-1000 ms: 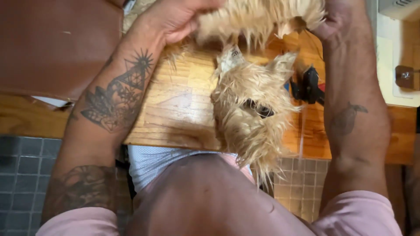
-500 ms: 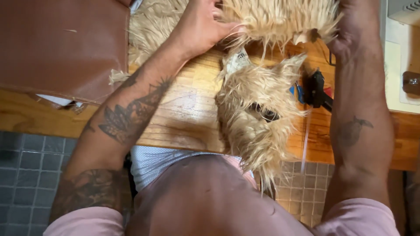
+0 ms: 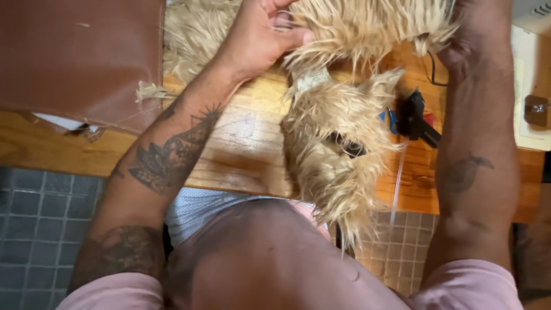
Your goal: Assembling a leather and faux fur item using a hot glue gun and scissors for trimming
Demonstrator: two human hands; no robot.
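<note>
Left hand clenched, right hand forward

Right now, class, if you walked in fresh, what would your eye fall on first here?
The shaggy tan fur piece dominates, sprawled across the wooden table with one end hanging over the near edge. The left hand pinches the fur near the top, the tattooed forearm reaching across the wood. The right hand presses the fur's far side, beside a black tool; a brown leather sheet lies top left.
</note>
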